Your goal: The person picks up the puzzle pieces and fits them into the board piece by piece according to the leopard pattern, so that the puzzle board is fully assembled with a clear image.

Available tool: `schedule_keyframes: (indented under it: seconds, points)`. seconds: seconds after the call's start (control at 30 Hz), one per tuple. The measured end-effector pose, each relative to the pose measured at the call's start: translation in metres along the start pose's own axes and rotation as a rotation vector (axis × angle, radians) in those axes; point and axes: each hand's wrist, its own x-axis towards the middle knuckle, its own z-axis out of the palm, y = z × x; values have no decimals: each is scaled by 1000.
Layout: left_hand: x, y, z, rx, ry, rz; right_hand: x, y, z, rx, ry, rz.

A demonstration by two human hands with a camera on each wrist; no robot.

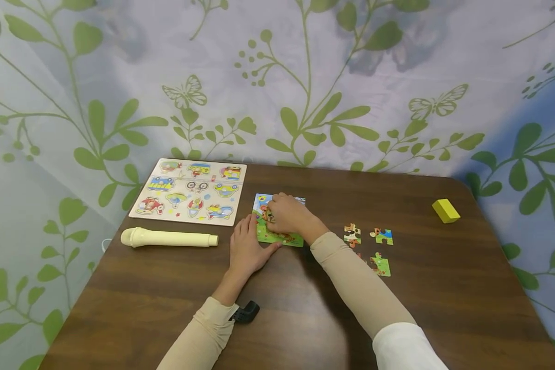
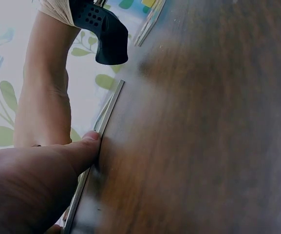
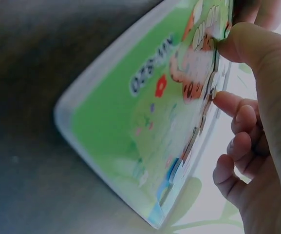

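A small green-and-blue jigsaw puzzle board point(image 1: 269, 236) with a cartoon animal picture lies flat on the table. My left hand point(image 1: 248, 247) rests along its left side, fingers extended, with the thumb point(image 2: 89, 144) touching the near edge. Over the middle of the board, my right hand point(image 1: 290, 217) has thumb and index finger at a puzzle piece point(image 3: 214, 80), seemingly pinching it; the other fingers curl in. That piece is partly hidden by the fingers. To the right lie loose puzzle pieces, among them a blue-and-green one point(image 1: 385, 236), a brown-and-white one point(image 1: 352, 234) and a green one point(image 1: 382, 265).
A wooden peg puzzle point(image 1: 189, 190) with vehicle pictures lies at the back left. In front of it is a cream toy microphone point(image 1: 171, 238). A yellow block point(image 1: 445, 211) sits at the far right of the brown table point(image 1: 444, 308). A leaf-patterned cloth point(image 1: 277, 103) hangs behind.
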Motion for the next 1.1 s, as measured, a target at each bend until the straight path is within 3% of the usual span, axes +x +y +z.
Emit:
schedule_keyframes:
  seconds: [0.27, 0.5, 0.83, 1.1]
  points:
    - [0, 0, -3, 19, -19, 5, 1, -2, -1, -3, 31, -40]
    - [0, 0, -3, 22, -32, 18, 1, 1, 3, 132, 6, -15]
    - [0, -1, -5, 26, -53, 42, 4, 3, 4, 225, -20, -8]
    - [7, -6, -7, 37, -87, 83, 3, 3, 3, 199, -21, -18]
